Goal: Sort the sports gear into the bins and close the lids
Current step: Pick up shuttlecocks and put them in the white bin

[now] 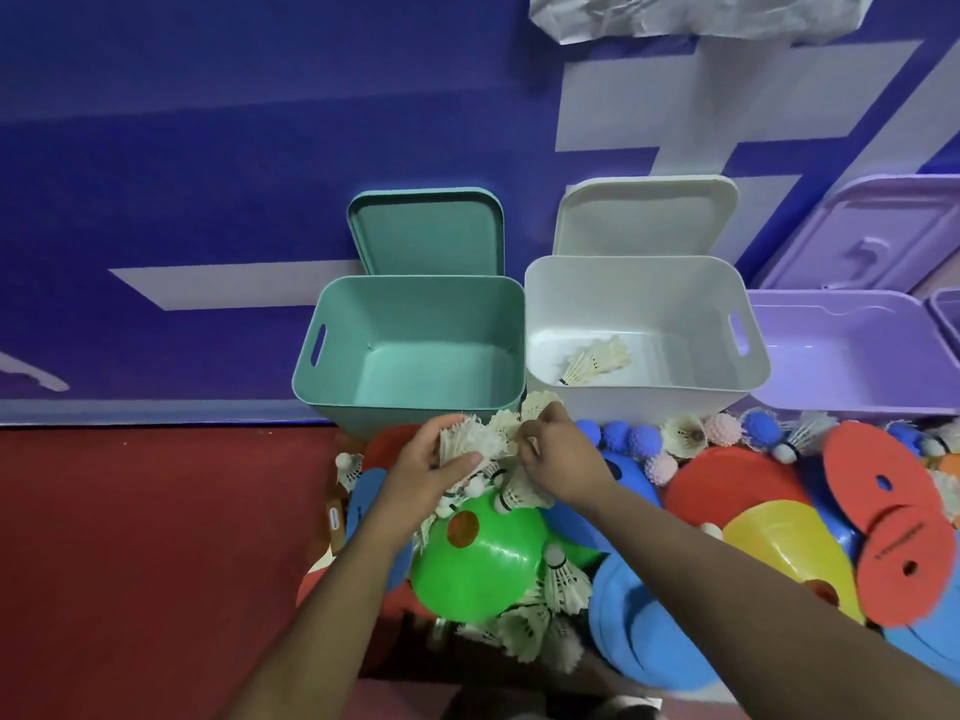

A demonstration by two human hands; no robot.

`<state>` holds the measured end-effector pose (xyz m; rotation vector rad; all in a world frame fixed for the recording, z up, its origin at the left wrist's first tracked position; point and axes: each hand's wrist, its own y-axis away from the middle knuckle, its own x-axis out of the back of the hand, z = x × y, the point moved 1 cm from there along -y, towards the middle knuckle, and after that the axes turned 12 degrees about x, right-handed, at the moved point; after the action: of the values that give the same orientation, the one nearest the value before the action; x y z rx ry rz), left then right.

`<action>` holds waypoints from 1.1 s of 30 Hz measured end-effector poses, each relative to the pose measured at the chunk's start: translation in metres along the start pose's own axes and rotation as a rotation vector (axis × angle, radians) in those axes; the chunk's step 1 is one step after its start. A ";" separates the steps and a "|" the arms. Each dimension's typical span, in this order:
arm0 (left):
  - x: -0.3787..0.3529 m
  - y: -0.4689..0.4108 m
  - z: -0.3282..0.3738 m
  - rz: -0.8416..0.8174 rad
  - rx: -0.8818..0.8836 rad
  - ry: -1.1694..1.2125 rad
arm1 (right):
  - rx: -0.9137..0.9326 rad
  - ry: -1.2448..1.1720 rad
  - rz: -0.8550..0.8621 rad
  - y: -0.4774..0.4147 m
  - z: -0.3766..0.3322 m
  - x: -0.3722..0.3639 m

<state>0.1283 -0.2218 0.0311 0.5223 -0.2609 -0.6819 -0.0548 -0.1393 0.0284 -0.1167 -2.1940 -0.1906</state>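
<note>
1. Head view, hands. The left hand (436,467) has its fingers curled round a bundle of shuttlecocks (470,443). The right hand (558,454) appears to pinch 1 further shuttlecock (511,433) at its feathers, touching the bundle.
2. Position. Both hands are over the mixed pile on the floor (130,537), just in front of the teal bin (415,304) and the white bin (644,288).
3. Step in hand, judged: collecting shuttlecocks for the white bin, which already holds a small cluster of shuttlecocks (597,361).
4. Procedure. Grip lightly so the feathers do not crush. Carry the bundle over the white rim and release low.
5. Count, containers: 3 bins in plain view, the third being the purple bin (852,324). All 3 lids lean open against the wall (208,148).
6. Count, gear: 1 green cone (478,563), 1 yellow cone (789,537), 2 red discs (878,475) on the right. Loose shuttlecocks and spiky balls (644,439) overlap too much to count.
</note>
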 end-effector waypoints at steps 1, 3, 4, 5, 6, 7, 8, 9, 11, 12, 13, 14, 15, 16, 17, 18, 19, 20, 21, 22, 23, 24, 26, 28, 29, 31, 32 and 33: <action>0.004 -0.001 0.000 -0.001 -0.001 -0.008 | -0.025 -0.034 0.024 0.001 -0.001 -0.001; 0.010 -0.004 -0.001 0.008 0.007 -0.035 | -0.063 -0.098 0.041 0.005 0.002 -0.001; 0.013 -0.006 -0.001 0.012 0.011 -0.055 | -0.054 -0.101 0.007 0.007 0.004 -0.002; 0.014 -0.007 0.000 0.006 0.004 -0.064 | -0.038 -0.075 -0.038 0.010 0.008 -0.003; 0.015 -0.008 0.000 0.005 -0.006 -0.057 | -0.026 -0.047 -0.059 0.011 0.011 -0.005; 0.016 -0.010 0.000 0.005 -0.008 -0.042 | -0.028 -0.034 -0.035 0.012 0.013 -0.007; 0.016 -0.011 0.002 0.007 -0.004 -0.028 | -0.042 -0.039 0.021 0.013 0.015 -0.008; 0.018 -0.013 0.003 0.012 0.002 -0.021 | -0.055 -0.058 0.095 0.013 0.017 -0.009; 0.019 -0.015 0.005 0.009 0.000 -0.017 | -0.055 -0.129 0.220 0.016 0.016 -0.005; 0.020 -0.017 0.006 0.007 0.004 -0.025 | -0.042 -0.172 0.264 0.018 0.014 0.000; 0.020 -0.018 0.007 -0.003 0.004 -0.039 | -0.030 -0.217 0.303 0.021 0.013 0.006; 0.019 -0.019 0.008 -0.021 0.000 -0.053 | -0.027 -0.261 0.343 0.024 0.011 0.014; 0.017 -0.020 0.009 -0.040 -0.010 -0.068 | -0.035 -0.303 0.386 0.027 0.010 0.022; 0.014 -0.020 0.011 -0.052 -0.018 -0.087 | -0.045 -0.347 0.433 0.029 0.008 0.031; 0.011 -0.020 0.013 -0.063 -0.026 -0.104 | -0.050 -0.396 0.471 0.032 0.007 0.039; 0.008 -0.019 0.016 -0.079 -0.036 -0.117 | -0.054 -0.448 0.489 0.033 0.005 0.046; 0.004 -0.017 0.018 -0.094 -0.043 -0.123 | -0.059 -0.488 0.491 0.035 0.003 0.051; 0.000 -0.015 0.021 -0.117 -0.051 -0.119 | -0.066 -0.519 0.481 0.036 0.001 0.054; -0.004 -0.013 0.022 -0.139 -0.059 -0.111 | -0.072 -0.534 0.470 0.036 -0.003 0.054; -0.008 -0.012 0.024 -0.166 -0.069 -0.105 | -0.072 -0.527 0.470 0.036 -0.007 0.053; -0.011 -0.010 0.024 -0.188 -0.078 -0.105 | -0.066 -0.501 0.479 0.037 -0.010 0.051; -0.014 -0.009 0.024 -0.202 -0.086 -0.112 | -0.060 -0.466 0.486 0.038 -0.012 0.049; -0.017 -0.008 0.023 -0.211 -0.097 -0.133 | -0.054 -0.390 0.442 0.042 -0.013 0.045; -0.018 -0.007 0.021 -0.213 -0.098 -0.146 | -0.059 -0.292 0.324 0.047 -0.012 0.041; -0.018 -0.006 0.020 -0.216 -0.095 -0.161 | -0.055 -0.262 0.276 0.049 -0.012 0.039; -0.019 -0.005 0.018 -0.239 -0.091 -0.202 | -0.031 -0.261 0.215 0.052 -0.012 0.034; -0.020 -0.004 0.017 -0.249 -0.087 -0.221 | -0.020 -0.266 0.192 0.053 -0.014 0.034; -0.021 -0.002 0.018 -0.253 -0.084 -0.249 | -0.009 -0.276 0.163 0.054 -0.015 0.033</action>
<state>0.1046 -0.2161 0.0438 0.3923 -0.4017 -1.0028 -0.0543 -0.0880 0.0692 -0.3439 -2.4442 -0.0969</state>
